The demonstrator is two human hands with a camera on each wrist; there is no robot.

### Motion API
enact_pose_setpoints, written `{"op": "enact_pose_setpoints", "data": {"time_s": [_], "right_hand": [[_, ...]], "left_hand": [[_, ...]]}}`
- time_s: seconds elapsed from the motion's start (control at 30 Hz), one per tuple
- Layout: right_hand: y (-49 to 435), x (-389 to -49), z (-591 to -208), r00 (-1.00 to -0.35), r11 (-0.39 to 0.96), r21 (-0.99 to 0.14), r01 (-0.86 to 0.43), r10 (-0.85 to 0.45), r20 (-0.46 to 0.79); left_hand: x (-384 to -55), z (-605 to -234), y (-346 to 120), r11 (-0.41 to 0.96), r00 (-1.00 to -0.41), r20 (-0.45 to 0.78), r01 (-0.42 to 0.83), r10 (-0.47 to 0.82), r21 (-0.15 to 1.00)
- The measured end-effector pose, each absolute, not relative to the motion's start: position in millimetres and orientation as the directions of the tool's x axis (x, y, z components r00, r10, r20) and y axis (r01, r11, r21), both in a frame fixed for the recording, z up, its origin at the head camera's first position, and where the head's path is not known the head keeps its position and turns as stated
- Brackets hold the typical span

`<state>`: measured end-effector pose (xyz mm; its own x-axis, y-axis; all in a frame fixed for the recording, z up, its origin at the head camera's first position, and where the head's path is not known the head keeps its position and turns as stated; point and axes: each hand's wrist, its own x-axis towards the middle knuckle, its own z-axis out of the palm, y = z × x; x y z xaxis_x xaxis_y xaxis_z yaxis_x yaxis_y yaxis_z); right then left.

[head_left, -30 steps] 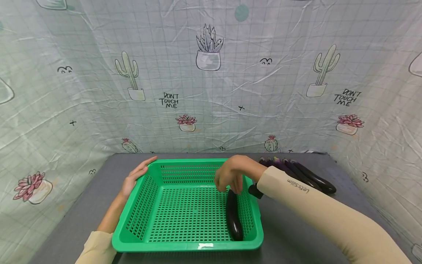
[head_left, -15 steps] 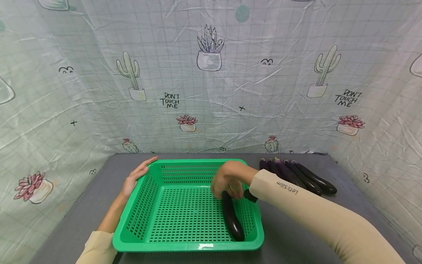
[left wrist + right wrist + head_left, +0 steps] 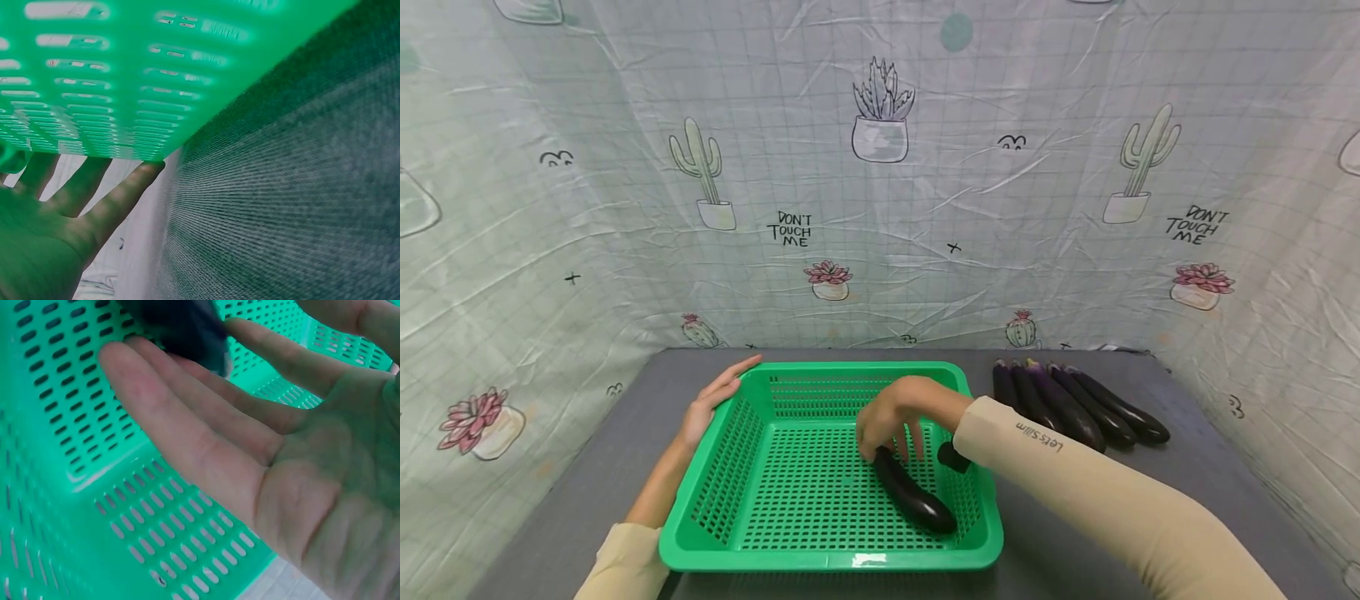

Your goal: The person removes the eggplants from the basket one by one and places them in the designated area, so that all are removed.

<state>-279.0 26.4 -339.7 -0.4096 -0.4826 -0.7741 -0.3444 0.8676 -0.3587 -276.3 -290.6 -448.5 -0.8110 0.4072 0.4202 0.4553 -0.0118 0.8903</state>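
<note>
A green perforated plastic basket [image 3: 827, 560] fills the middle of the head view. My left hand [image 3: 698, 414] rests along its left outer wall; in the left wrist view the fingers [image 3: 122, 200] are spread and reach to the basket's side. Inside the basket, at the right, one dark glossy eggplant [image 3: 917, 500] lies at a slant on the floor. My right hand [image 3: 891, 421] reaches down over the eggplant's far end and holds it between the fingers. In the right wrist view the eggplant [image 3: 184, 328] lies at the fingertips, its contact with the thumb out of sight.
Several more eggplants [image 3: 1067, 408] lie side by side on the grey table [image 3: 1075, 508], to the right of the basket. Behind the table hangs a pale curtain [image 3: 925, 200] with cactus drawings. The right forearm passes over the basket's right wall.
My right hand has moved left and slightly nearer, bringing the eggplant's far end along. The eggplant has turned from nearly straight along the right wall to a slant. The left hand stays put.
</note>
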Motion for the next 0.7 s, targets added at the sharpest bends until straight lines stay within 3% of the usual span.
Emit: {"op": "enact_pose_setpoints", "data": {"time_s": [0.23,0.4,0.7], "right_hand": [[19.1,-280.5,-348.9,-0.425,0.798,-0.400,-0.451,-0.586,-0.690],[15.2,-280.1,-356.0,-0.447,0.774,-0.442,-0.454,-0.627,-0.638],[13.0,-272.4,-364.6,-0.503,0.758,-0.418,-0.500,-0.648,-0.572]], "left_hand": [[-276.6,-448.2,-289.9,0.011,-0.811,0.423,0.467,0.404,0.884],[-276.9,-448.8,-290.3,-0.056,-0.804,0.413,0.432,0.428,0.900],[-277.8,-449.1,-290.7,-0.087,-0.806,0.398,0.403,0.438,0.911]]}}
